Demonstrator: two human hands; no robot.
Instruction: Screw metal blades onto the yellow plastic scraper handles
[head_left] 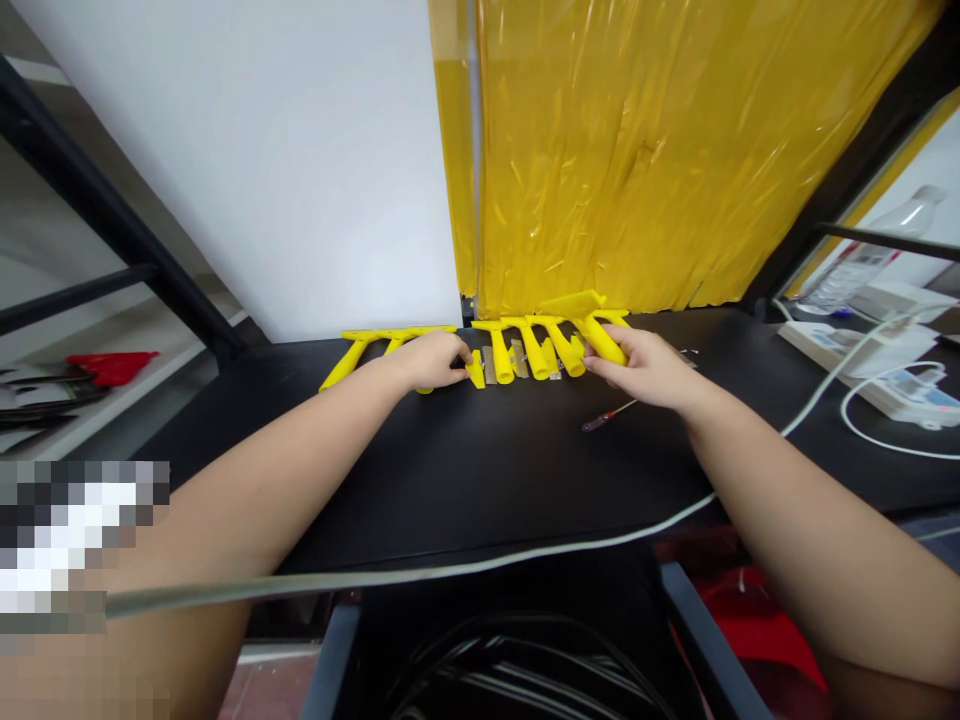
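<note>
Nearest the camera, a pale cable [465, 572] runs across the lower part of the frame, passing over the left forearm [300, 450] and behind the right forearm [795, 510]. At centre, the left hand [431, 360] has its thumb and fingertips pinched on a small yellow piece [477, 372]. Right of centre, the right hand [649, 370] curls around the handle of a yellow T-shaped tool [606, 341], whose wide head tilts above its neighbours. Similar yellow tools [502, 358] stand in a row across the middle of the frame, at the back of a black tabletop [450, 480], with small packets [489, 366] between some handles. Below the right hand lies a screwdriver [598, 422] with a dark reddish handle. Behind the row, a white panel [315, 180] fills the upper left and yellow film [645, 150] the upper right. At the right edge, a clear bottle [862, 260] lies tilted near white devices [900, 385].
</note>
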